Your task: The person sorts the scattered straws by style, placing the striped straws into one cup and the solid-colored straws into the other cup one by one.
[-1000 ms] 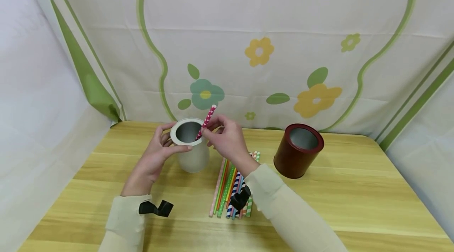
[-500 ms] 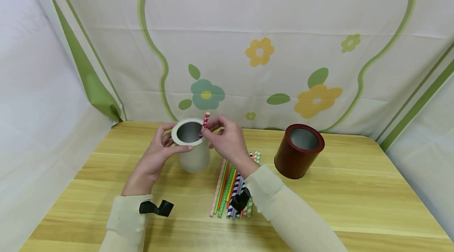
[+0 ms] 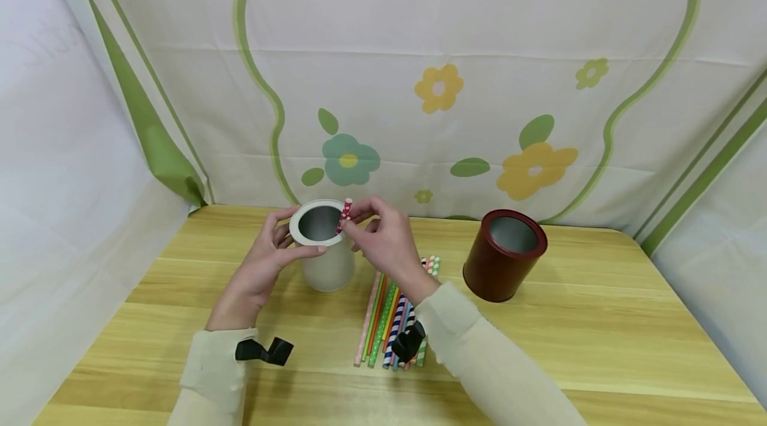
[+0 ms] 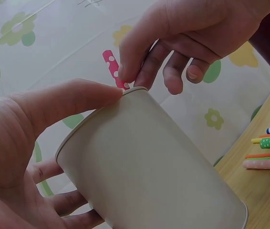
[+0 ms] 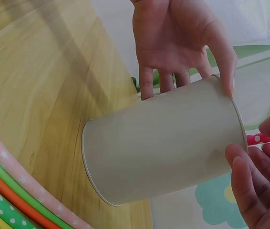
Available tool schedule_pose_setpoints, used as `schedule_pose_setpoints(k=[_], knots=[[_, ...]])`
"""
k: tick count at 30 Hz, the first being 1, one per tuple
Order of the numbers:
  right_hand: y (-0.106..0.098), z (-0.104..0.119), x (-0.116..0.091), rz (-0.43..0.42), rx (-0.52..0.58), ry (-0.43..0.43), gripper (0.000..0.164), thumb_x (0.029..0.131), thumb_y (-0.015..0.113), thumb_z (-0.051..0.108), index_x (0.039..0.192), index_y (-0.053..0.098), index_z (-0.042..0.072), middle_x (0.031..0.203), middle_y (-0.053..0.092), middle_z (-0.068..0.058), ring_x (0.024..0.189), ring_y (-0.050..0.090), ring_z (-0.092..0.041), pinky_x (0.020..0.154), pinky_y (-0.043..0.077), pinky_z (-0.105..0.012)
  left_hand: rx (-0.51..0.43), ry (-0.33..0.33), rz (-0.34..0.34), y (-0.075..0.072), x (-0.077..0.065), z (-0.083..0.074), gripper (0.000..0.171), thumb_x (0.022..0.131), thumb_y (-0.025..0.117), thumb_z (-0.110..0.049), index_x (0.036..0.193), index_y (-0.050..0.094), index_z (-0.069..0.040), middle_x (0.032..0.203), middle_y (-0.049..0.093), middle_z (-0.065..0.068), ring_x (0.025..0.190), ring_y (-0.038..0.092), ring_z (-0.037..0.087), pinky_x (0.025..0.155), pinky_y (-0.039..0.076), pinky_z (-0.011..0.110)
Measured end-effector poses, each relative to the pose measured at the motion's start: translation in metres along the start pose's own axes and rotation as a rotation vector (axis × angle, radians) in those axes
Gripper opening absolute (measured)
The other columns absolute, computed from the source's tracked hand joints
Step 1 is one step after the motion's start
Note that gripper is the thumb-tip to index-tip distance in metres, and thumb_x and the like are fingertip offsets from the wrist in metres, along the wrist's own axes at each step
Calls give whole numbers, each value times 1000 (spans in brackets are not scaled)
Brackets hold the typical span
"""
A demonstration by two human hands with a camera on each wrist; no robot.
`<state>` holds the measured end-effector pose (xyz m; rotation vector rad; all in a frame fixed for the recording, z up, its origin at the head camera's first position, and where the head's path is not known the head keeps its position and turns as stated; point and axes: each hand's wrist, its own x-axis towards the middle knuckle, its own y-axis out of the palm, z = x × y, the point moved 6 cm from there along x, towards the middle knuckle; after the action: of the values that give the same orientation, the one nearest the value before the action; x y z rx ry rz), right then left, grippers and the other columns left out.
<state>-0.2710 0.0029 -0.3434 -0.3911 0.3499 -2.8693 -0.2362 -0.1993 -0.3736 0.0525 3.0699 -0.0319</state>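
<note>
My left hand [image 3: 259,269] holds a white can [image 3: 327,267] at its left side, the thumb over the rim and the other fingers around the far side. My right hand [image 3: 385,238] pinches a red paper straw [image 3: 345,210] with white dots at the can's right rim. The straw's lower part is down inside the can, and only a short upper end stands above the rim. In the left wrist view, the dotted end of the straw [image 4: 111,67] shows beside my right thumb. In the right wrist view, other fingers of my right hand lie against the can's rim.
Several striped, dotted and plain coloured straws [image 3: 376,319] lie on the wooden table [image 3: 599,346], partly under my right forearm. To the right stands a dark red can [image 3: 496,269] with an open top. A flower-patterned cloth [image 3: 383,20] hangs behind the table.
The red dotted straw has gone lower into the white can and stands more upright, its top end dropping toward the rim. My left hand and the can have hardly moved.
</note>
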Motion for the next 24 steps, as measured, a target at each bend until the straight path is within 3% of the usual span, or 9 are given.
schedule_pose_setpoints(k=[6,13,18,24], knots=[[-7,-5,-13,-41,22,22,9,98,78,22,104,74,16,104,76,-2,77,77,-29,64,62,-33,10,-12,2,-1,-1,2,88,93,80,-7,162,25,-16,173,34,12,162,29,35,129,22,57],[-29,-24,-35,-142,104,109,11,98,79,20,106,74,14,102,76,-7,70,75,-19,61,61,-33,15,-5,7,-2,-2,2,89,93,80,-7,163,26,-18,171,36,12,160,32,33,128,24,55],[-40,-46,-52,-200,145,203,12,98,79,19,107,75,13,101,74,-6,65,71,-28,55,55,-34,15,9,4,-5,-3,0,86,93,80,-6,161,29,-19,170,36,11,158,34,33,127,25,54],[-53,-70,-70,-239,85,297,12,97,79,18,107,74,13,97,72,-7,70,71,-34,57,56,-32,23,4,-16,-11,-7,2,82,93,81,-7,158,32,-23,169,38,10,157,35,32,126,27,51]])
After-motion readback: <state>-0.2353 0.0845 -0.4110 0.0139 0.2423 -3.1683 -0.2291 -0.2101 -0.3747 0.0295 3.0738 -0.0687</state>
